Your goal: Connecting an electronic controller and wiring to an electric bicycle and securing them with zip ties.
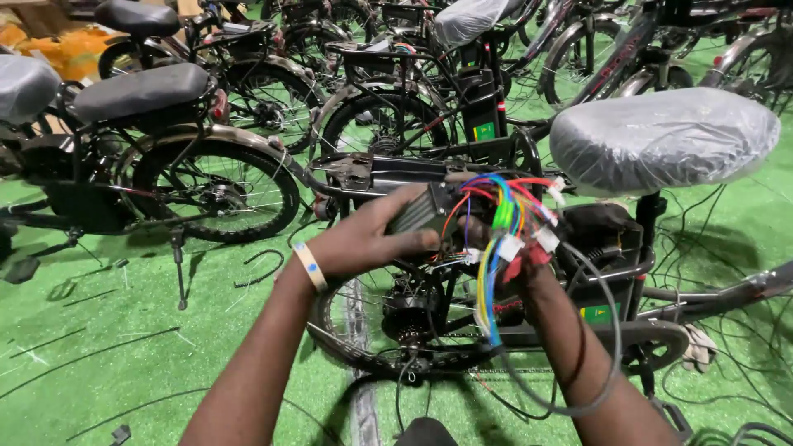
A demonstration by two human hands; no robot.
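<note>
Green artificial-turf floor (99, 330) packed with parked black bicycles (190, 165), loose black cables and cut zip ties scattered on it. Nearest bike has a saddle wrapped in clear plastic (665, 136) at right, and its rear wheel (413, 322) sits below the hands. Left hand (363, 239), pale wristband (311, 266) on the wrist, grip closed around a ribbed grey controller box (419, 211) held over the rear rack (372, 173). A bundle of coloured wires (500, 223) (red, blue, green, yellow, orange, purple) with white connectors comes out of the box's right end and hangs down. Right hand (524, 268) is mostly hidden behind that bundle, touching it; grip state there cannot be told. A grey cable loops around the right forearm. Black battery case (599, 239) sits under the saddle.
</note>
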